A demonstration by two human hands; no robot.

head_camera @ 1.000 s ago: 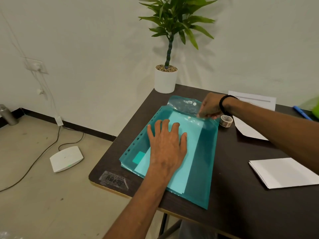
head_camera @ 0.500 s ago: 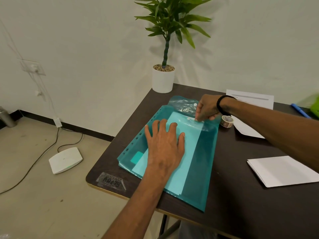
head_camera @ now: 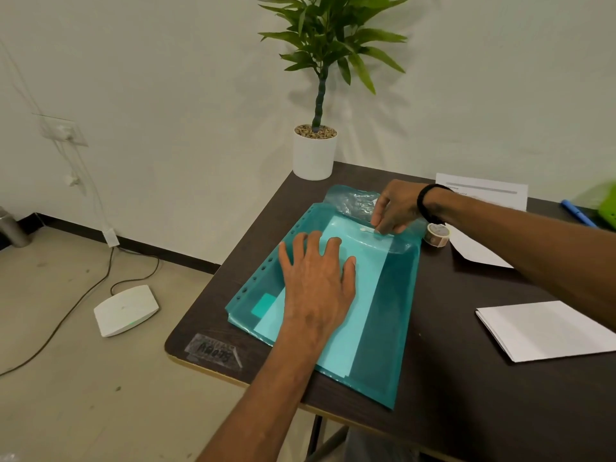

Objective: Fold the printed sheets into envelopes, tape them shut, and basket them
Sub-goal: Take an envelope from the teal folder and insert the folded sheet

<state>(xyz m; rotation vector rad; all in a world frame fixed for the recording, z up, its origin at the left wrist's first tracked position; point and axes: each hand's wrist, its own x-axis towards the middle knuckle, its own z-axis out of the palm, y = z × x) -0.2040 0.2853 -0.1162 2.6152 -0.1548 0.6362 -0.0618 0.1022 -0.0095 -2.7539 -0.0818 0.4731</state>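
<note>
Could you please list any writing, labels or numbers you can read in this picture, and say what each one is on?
"A0075", as best it reads, handwritten and smudged: on the clear tape label stuck to the near left corner of the table.
Printed lines on the printed sheet at the far edge: too small and blurred to read.
Tape roll: a pattern or print on its side, not legible.
Teal folder: no text visible.

Both forearms bare, no sleeves visible up to the frame edge. Left hand (head_camera: 316, 288): no rings, no watch, nothing on the wrist. Right hand (head_camera: 396, 208): black band (head_camera: 425, 203) round the wrist, narrow and plain, probably a hair tie or cord bracelet; too small to tell.
</note>
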